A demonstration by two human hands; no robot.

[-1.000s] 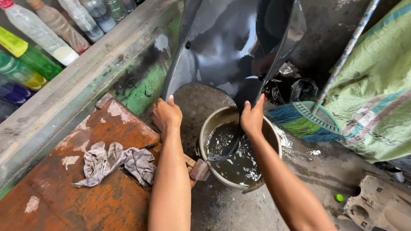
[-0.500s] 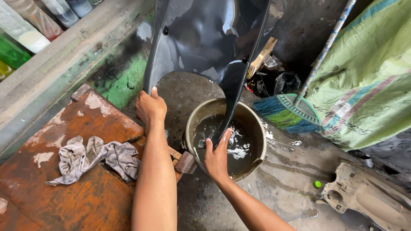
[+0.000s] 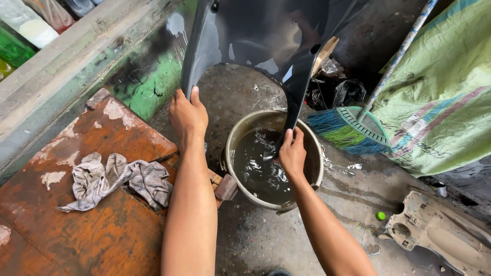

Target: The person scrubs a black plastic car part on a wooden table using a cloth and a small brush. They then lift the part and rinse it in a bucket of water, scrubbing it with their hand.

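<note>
A large glossy black plastic panel point(image 3: 245, 36) stands upright in front of me. My left hand point(image 3: 188, 115) grips its left edge near the bottom. My right hand point(image 3: 292, 152) holds the panel's narrow right tip, which dips into a round metal basin point(image 3: 230, 148) of dark, dirty water. The water is rippled and flecked with foam around my right hand.
A worn orange-brown wooden board point(image 3: 102, 225) lies at the left with a crumpled grey rag point(image 3: 117, 179) on it. A broom point(image 3: 353, 122) leans at the right against a green woven sack point(image 3: 440, 97). A beige plastic part point(image 3: 440, 235) lies on the wet concrete. Bottles point(image 3: 30, 25) line the ledge.
My right hand slid down the panel's right edge into the basin. The panel shifted slightly and the view moved closer. My left hand kept its grip.
</note>
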